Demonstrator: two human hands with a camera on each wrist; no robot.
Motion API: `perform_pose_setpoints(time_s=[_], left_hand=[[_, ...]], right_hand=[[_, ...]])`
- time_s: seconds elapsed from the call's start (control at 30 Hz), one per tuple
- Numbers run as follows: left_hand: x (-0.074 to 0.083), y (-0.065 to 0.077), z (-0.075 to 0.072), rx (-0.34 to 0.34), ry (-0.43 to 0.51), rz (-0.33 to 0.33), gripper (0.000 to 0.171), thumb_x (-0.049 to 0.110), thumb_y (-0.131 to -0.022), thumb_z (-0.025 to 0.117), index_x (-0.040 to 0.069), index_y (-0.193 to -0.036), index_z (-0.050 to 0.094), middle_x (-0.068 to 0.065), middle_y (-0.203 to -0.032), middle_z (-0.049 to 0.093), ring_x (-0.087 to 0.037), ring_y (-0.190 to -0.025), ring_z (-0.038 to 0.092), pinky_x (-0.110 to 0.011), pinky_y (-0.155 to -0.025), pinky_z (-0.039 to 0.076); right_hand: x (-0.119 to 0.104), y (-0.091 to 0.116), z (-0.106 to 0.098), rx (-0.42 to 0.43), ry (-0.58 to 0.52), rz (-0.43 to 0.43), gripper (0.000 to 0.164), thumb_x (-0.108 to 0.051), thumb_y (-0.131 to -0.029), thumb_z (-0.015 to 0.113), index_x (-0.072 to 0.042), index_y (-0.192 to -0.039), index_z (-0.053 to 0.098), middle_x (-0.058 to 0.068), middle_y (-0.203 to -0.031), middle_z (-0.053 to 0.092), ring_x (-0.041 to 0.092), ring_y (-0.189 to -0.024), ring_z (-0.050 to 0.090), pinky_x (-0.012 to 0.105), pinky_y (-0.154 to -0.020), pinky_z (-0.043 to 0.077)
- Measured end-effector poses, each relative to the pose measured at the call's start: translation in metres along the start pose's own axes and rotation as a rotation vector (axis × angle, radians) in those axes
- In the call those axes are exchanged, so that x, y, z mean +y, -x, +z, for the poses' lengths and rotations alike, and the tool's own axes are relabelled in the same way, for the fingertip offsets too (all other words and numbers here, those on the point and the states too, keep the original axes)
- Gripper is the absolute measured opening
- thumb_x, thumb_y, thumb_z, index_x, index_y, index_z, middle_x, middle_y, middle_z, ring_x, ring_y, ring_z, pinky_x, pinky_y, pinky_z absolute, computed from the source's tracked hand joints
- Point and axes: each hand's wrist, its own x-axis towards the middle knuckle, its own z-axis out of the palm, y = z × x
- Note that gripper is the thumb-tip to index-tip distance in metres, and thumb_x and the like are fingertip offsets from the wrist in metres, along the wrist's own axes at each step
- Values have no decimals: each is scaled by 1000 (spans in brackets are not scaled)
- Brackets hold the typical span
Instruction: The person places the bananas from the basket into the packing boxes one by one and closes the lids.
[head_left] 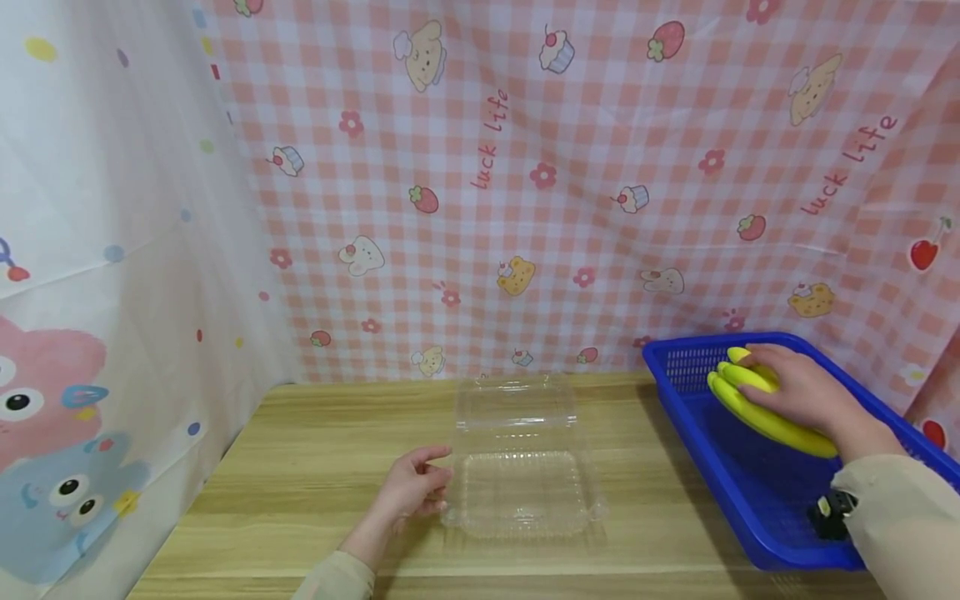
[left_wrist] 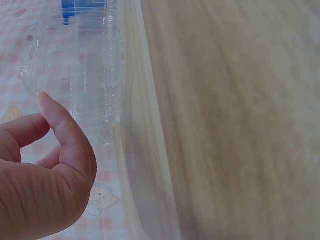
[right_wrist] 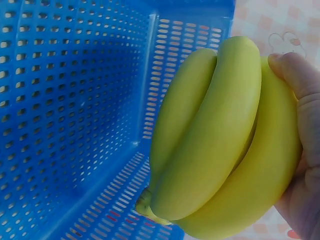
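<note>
My right hand [head_left: 798, 387] grips a bunch of yellow bananas [head_left: 765, 412] over the blue plastic basket [head_left: 693, 450]. In the right wrist view the bananas [right_wrist: 215, 135] hang together from a dark stem, with the thumb and palm along their right side. A clear plastic clamshell box [head_left: 525, 496] stands on the wooden table with its lid [head_left: 517, 404] raised at the back. Beside the box's left edge is my left hand [head_left: 412, 483], its fingers loosely bent and nothing between them. The left wrist view has a fingertip close to the clear plastic [left_wrist: 92, 65].
The basket occupies the table's right side, with a small black object [head_left: 828, 517] near its front right, partly behind the sleeve. A pink checked cloth [head_left: 465, 233] hangs along the back. At the left hangs a white printed curtain [head_left: 150, 208]. The wooden table [head_left: 322, 442] extends between them.
</note>
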Motion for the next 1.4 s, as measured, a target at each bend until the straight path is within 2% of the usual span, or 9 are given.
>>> perform_pose_setpoints(time_s=[0.2, 0.43, 0.67, 1.03, 1.27, 1.4], left_hand=[[1, 1, 0, -10, -4, 2, 49, -1, -94, 61, -9, -140, 46, -5, -86, 53, -11, -66, 54, -20, -55, 53], [0, 1, 0, -4, -7, -1, 48, -1, -94, 62, -9, -139, 46, -6, -87, 53, -12, -67, 54, -21, -55, 53], [0, 1, 0, 12, -7, -8, 48, -1, -94, 62, -9, -139, 47, -6, -87, 53, -13, -66, 54, -22, -55, 54], [0, 2, 0, 15, -5, 1, 48, -1, -94, 62, -9, -139, 47, -5, -85, 53, -13, -65, 54, -23, -55, 53], [2, 3, 0, 2, -13, 3, 48, 0, -95, 62, -9, -139, 47, -5, -85, 53, -12, -65, 53, -22, -55, 53], [3, 3, 0, -4, -16, 4, 48, 1, -95, 62, -9, -140, 47, -5, -84, 53, -11, -65, 54, -22, -56, 53]], right_hand=[[-8, -2, -5, 34, -4, -31, 48, -23, -89, 74, 9, -122, 61, 36, -131, 50, 53, -117, 46, 65, -95, 39], [-20, -5, -10, 107, -7, -109, 42, -17, -84, 78, 5, -117, 65, 33, -131, 52, 51, -116, 49, 64, -93, 41], [-36, -7, -17, 119, -9, -125, 41, -17, -84, 78, 3, -117, 65, 31, -134, 51, 51, -116, 48, 64, -92, 41], [-67, -12, -20, 157, -41, -221, 38, -14, -83, 80, 2, -115, 66, 26, -136, 52, 49, -117, 48, 63, -90, 42], [-84, -14, -20, 219, -61, -328, 39, -8, -79, 81, 1, -113, 67, 23, -133, 54, 45, -112, 52, 57, -88, 43], [-94, -15, -20, 219, -61, -346, 39, -9, -80, 81, 0, -115, 67, 22, -134, 54, 44, -113, 52, 57, -88, 43]])
